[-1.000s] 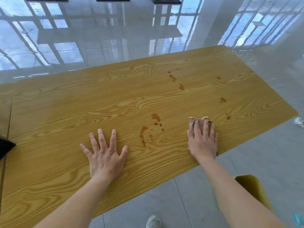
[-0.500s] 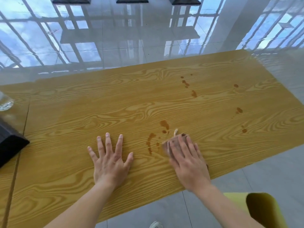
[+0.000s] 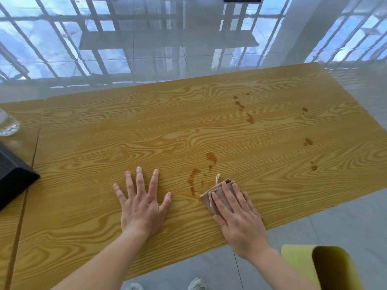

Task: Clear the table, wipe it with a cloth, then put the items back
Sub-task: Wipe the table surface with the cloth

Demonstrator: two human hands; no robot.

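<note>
I see, left to right, a black box point(image 3: 14, 176) at the worktop's point(image 3: 104, 143) edge, the left hand point(image 3: 142, 204) flat with fingers spread, brown stains point(image 3: 210, 156) beside the folded cloth point(image 3: 207, 199), and the right hand point(image 3: 238, 216) pressing that cloth near the front edge, fingers straight and close together.

A yellow chair point(image 3: 329, 268) stands on the glossy tiled floor point(image 3: 146, 49), which mirrors windows; two pale shoes point(image 3: 196, 284) nearby

Head-height, forward-down over table point(image 3: 104, 143)
</note>
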